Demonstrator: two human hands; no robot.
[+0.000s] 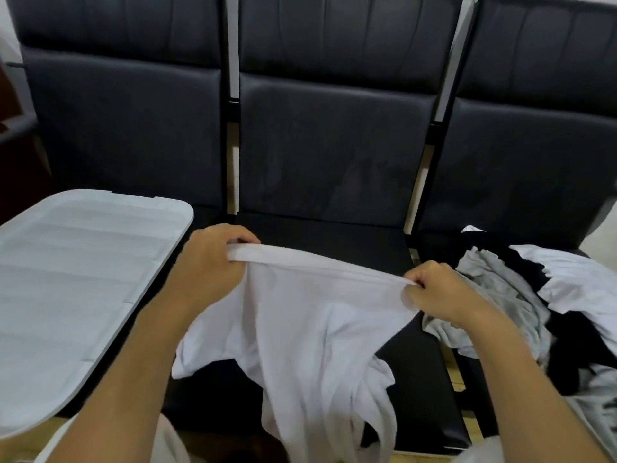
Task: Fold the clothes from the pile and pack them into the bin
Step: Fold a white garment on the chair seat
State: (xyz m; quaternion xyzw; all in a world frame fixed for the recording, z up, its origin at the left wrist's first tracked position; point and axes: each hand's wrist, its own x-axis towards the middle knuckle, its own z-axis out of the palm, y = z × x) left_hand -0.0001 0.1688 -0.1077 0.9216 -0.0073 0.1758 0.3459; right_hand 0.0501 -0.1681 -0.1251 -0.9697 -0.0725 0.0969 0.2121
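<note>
I note both hands, left hand (pixel 207 262) and right hand (pixel 437 292), with fingers clamped on a white cotton garment's (pixel 317 329) banded edge. A mixed grey, black and white clothes pile (pixel 521 295) lies right; a pale ribbed plastic bin lid (pixel 73 282) left.

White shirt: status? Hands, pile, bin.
Left hand and right hand grip white shirt stretched over the seat. Pile waits on right. Bin lid closed, left.

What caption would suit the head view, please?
Both hands, left and right, stretch a white garment between lid and pile.
</note>
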